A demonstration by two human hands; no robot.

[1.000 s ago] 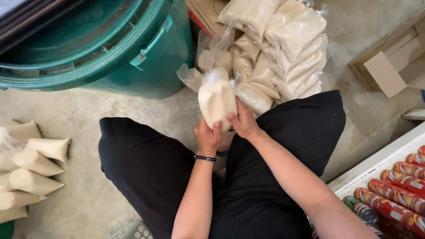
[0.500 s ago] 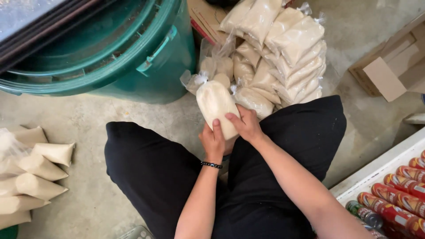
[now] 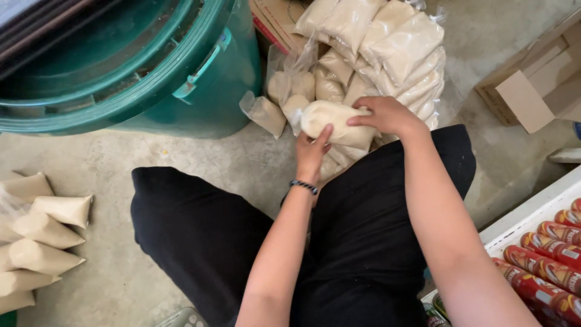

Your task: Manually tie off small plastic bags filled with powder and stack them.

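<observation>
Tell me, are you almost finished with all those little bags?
Lots look done: a big pile of filled bags sits stacked in front of the knees. Right now the left hand and right hand both hold one filled bag, laying it at the pile's edge. More tapered paper-coloured packets lie on the floor to the left. How much remains in the green bin is hidden.

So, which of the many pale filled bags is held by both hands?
The filled bag lying crosswise at the near edge of the pile: left hand under it, right hand on top. The other bags are untouched.
</observation>
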